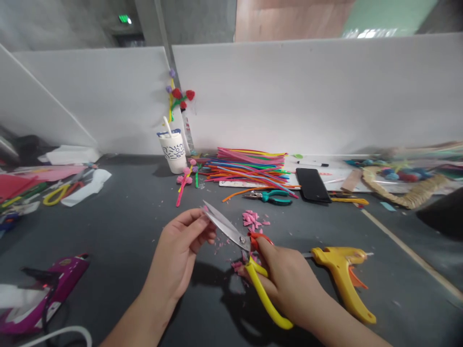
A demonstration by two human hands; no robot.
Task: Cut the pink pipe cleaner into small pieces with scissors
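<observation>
My right hand is wrapped around the handles of scissors, one handle yellow and the other red. Their blades point up and left, the tips touching or just beside the fingertips of my left hand. Pinched in those left fingertips is a tiny pink piece, mostly hidden by finger and blade; it looks like a bit of pipe cleaner. Beyond the scissors lies a small heap of short pink cut pieces. More pink scraps are scattered on the dark table beneath the blades.
Colourful pipe cleaners lie at the back, with teal pliers and a phone nearby. A yellow glue gun is right, a purple one left. A patterned cup stands by the white partition.
</observation>
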